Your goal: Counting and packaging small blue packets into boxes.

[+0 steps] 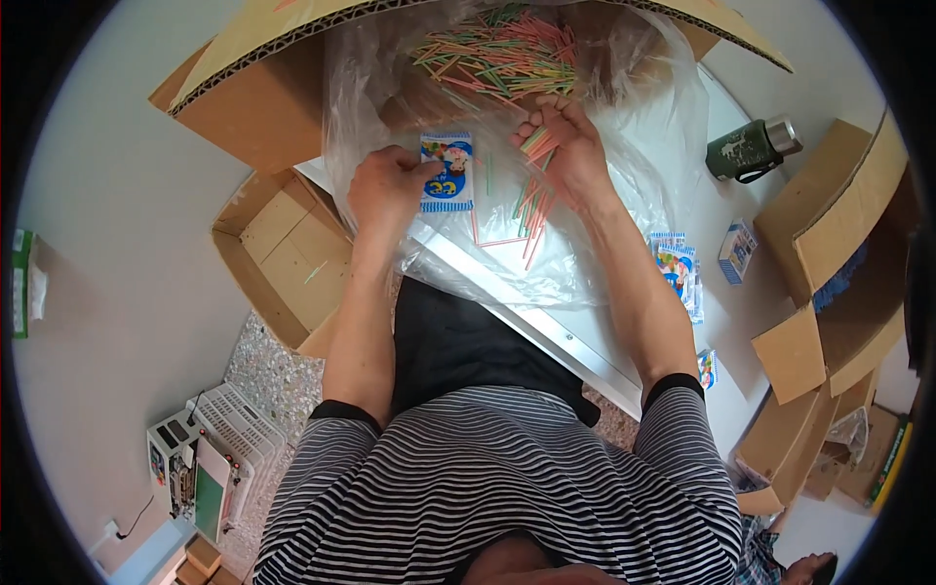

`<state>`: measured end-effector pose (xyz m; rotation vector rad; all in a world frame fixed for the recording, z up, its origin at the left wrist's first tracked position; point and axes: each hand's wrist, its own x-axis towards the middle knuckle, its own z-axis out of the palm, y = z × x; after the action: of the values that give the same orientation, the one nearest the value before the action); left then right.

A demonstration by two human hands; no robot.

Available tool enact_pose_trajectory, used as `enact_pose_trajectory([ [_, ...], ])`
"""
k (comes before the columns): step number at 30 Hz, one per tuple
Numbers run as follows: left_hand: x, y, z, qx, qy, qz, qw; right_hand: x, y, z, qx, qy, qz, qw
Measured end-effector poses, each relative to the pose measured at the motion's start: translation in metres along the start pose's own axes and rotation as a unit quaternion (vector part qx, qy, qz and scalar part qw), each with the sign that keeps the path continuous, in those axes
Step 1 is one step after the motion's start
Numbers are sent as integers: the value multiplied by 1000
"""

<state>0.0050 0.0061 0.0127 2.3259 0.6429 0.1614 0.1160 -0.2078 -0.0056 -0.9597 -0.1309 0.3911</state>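
Note:
My left hand (383,188) pinches the edge of a small blue-and-white packet (447,166) printed with a cartoon figure. To its right, my right hand (573,151) is turned partly palm up, its fingers curled round some thin pink and green sticks (539,146). Just below that hand, more loose sticks (531,214) lie on clear plastic sheeting (575,273). A large heap of pink, green and yellow sticks (497,58) rests in the plastic, inside a big cardboard box (253,102) tipped toward me. Whether the packet is open cannot be seen.
On the white table (726,322) at the right are a stack of similar packets (676,273), a small box (737,251) and a green flask (751,151). Open cartons (829,234) stand at the far right. An open cardboard box (292,253) sits at the left, below table level.

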Motion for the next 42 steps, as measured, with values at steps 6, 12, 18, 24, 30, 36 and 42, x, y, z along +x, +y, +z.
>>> enact_pose_trajectory([
  [6,1,-12,7,37,75,97,992,-3,2,-8,-34,-13,-20,999],
  [12,-4,-8,11,101,203,257,940,-5,2,-12,-13,-7,-22,1000],
  [18,-9,12,16,-403,51,54,912,-3,-4,-16,101,-11,1,995],
  [24,-10,41,25,-520,-89,4,849,-3,-7,-22,162,-44,-36,985],
  [30,-17,48,34,-456,-160,36,875,-4,-15,-20,158,-44,-54,985],
  [36,-18,42,41,-359,-154,117,913,-6,-27,-18,153,-46,-82,984],
  [42,-31,51,38,-326,-197,158,911,-15,-44,-8,164,-58,-151,973],
])
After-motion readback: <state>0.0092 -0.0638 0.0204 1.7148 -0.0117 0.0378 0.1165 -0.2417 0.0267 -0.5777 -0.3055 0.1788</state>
